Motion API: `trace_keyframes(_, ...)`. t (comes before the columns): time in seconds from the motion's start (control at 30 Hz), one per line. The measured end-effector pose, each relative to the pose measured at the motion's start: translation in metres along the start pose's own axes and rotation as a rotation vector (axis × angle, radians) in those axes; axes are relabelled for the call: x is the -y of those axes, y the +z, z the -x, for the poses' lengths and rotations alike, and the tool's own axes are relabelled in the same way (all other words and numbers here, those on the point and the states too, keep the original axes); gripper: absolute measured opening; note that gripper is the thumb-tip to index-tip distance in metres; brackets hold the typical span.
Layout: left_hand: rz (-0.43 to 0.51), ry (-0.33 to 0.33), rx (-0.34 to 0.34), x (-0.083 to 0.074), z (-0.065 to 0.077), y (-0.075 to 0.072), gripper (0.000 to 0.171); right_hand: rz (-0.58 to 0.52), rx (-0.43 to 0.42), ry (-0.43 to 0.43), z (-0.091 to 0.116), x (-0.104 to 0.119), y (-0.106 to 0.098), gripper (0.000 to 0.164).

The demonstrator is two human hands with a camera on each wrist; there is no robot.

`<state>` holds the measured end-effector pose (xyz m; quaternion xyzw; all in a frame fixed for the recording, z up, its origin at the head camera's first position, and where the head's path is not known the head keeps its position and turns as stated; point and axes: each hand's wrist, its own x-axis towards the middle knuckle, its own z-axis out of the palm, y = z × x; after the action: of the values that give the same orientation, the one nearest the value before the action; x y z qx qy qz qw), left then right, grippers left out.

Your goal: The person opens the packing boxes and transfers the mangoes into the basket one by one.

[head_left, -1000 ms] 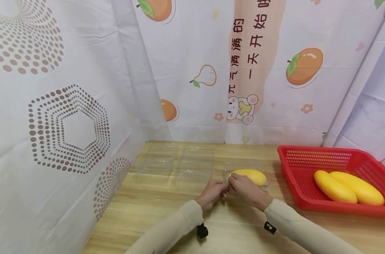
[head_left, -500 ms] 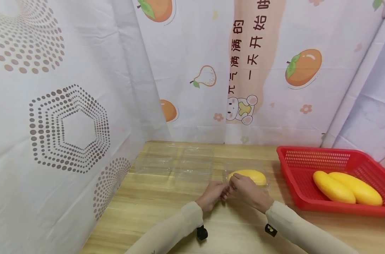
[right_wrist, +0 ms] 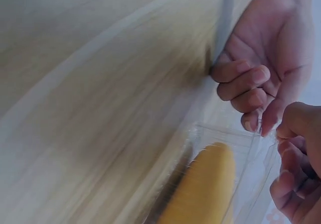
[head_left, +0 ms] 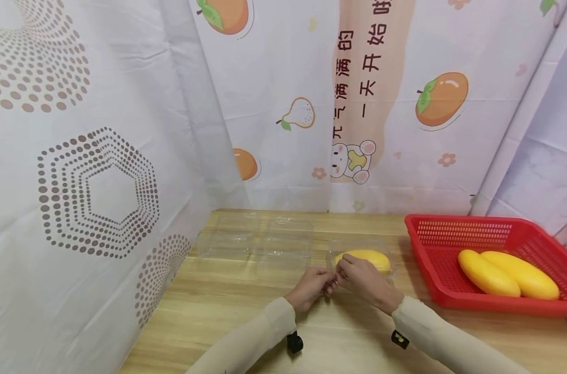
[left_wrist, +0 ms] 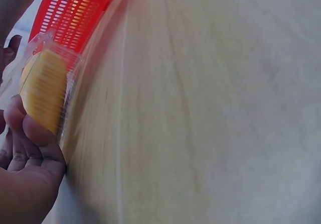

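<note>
A clear plastic clamshell box (head_left: 358, 243) with a yellow mango (head_left: 374, 258) inside lies on the table in front of me. My left hand (head_left: 311, 288) pinches its near-left corner between thumb and index finger; the other fingers are curled, as the right wrist view shows. Right beside it, my right hand (head_left: 365, 280) has thumb and index finger pinched at the same corner of the box. In the left wrist view the mango (left_wrist: 45, 88) shows through the ribbed plastic wall. The right hand covers part of the box's front edge in the head view.
To the right stands a red perforated basket (head_left: 428, 259) with two more yellow mangoes (head_left: 508, 275) in it. Two clear plastic boxes, one on the left (head_left: 229, 239) and another (head_left: 288, 239) beside it, sit towards the back. A printed curtain (head_left: 283, 156) hangs behind the wooden table.
The head view has shifted slightly to the right. Both hands stay at the same corner of the box, with hardly any visible movement.
</note>
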<state>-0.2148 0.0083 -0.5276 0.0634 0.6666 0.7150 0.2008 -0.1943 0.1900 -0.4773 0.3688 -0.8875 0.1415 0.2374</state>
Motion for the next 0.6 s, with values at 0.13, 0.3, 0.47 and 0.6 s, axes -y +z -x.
trace_keyframes(0.13,-0.035,0.002,-0.004,0.001,-0.002,-0.002,0.021,0.04,-0.092,-0.06,0.005,-0.001,0.0,0.021)
trace_keyframes(0.3,-0.051,0.013,-0.001,-0.002,-0.002,-0.002,0.024,0.068,-0.157,-0.07,0.012,-0.005,0.0,0.03)
trace_keyframes(0.47,-0.048,0.017,0.036,-0.006,-0.002,-0.003,0.025,0.107,-0.147,-0.061,0.02,-0.011,-0.002,0.03)
trace_keyframes(0.6,-0.051,0.012,0.056,-0.006,-0.002,-0.004,0.025,0.099,-0.134,-0.056,0.027,-0.016,-0.006,0.032)
